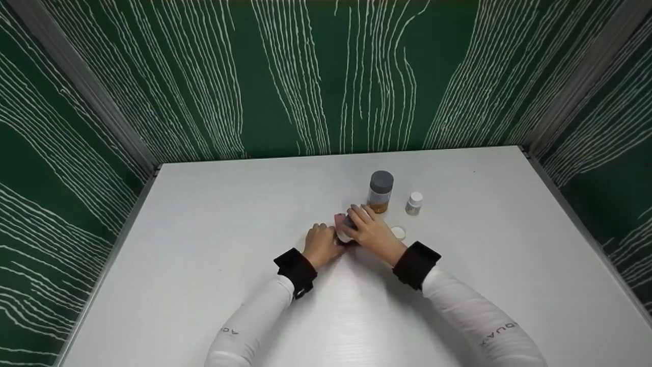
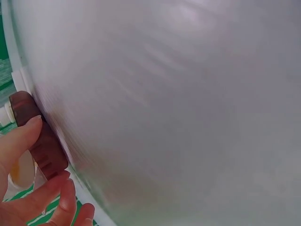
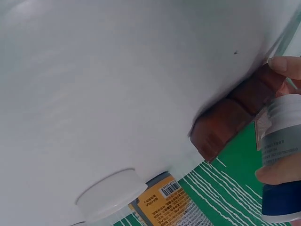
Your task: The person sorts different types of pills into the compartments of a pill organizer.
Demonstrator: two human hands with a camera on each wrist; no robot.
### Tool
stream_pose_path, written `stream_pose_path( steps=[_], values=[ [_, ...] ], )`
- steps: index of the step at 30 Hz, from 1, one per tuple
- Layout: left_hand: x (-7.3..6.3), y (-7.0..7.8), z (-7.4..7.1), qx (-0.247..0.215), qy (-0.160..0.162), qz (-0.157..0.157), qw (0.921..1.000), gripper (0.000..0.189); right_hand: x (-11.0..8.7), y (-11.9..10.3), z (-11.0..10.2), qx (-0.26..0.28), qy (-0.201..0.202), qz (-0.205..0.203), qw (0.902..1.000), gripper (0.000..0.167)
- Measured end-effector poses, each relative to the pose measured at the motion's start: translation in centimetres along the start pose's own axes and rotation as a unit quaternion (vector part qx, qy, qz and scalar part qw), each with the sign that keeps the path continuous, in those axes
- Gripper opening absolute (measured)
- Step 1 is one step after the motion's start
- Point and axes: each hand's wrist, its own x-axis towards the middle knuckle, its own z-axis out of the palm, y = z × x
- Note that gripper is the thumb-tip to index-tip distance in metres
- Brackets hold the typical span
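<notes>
My left hand (image 1: 322, 244) pinches a small red-brown pill box (image 3: 223, 125), divided into sections, low over the white table (image 1: 254, 204). In the left wrist view the thumb and a fingertip lie on opposite edges of the pill box (image 2: 40, 134). A white pill bottle (image 3: 282, 146) with a grey label and dark blue base is gripped by my right hand (image 1: 374, 234). That bottle is tipped over, its uncapped neck beside the pill box. A pinkish piece (image 1: 340, 219) shows between the hands in the head view.
A loose white cap (image 1: 398, 233) lies on the table by the right wrist. Behind the right hand stand a grey-lidded jar (image 1: 381, 192) with an orange label and a small white bottle (image 1: 414, 204). Green walls (image 1: 285, 76) with white lines surround the table.
</notes>
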Motion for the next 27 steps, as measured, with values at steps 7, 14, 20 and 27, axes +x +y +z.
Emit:
stream_pose_path(
  steps=[7, 14, 20, 27],
  values=[
    [-0.1, 0.03, -0.07, -0.004, 0.007, 0.004, 1.0, 0.032, -0.1, 0.0, -0.05, 0.011, -0.005, 0.008, 0.9999, 0.031],
    [-0.21, 0.11, -0.15, 0.004, 0.008, 0.005, 0.9999, 0.036, -0.23, 0.0, 0.02, 0.004, -0.003, 0.008, 1.0, 0.033],
    [-0.09, 0.19, -0.2, 0.003, 0.0, -0.003, 1.0, 0.033, -0.2, -0.09, -0.11, -0.008, -0.015, 0.0, 0.9999, 0.032],
    [-0.06, 0.22, -0.13, 0.0, -0.002, -0.005, 1.0, 0.031, -0.21, -0.12, -0.12, -0.009, -0.004, -0.005, 0.9999, 0.032]
  ],
)
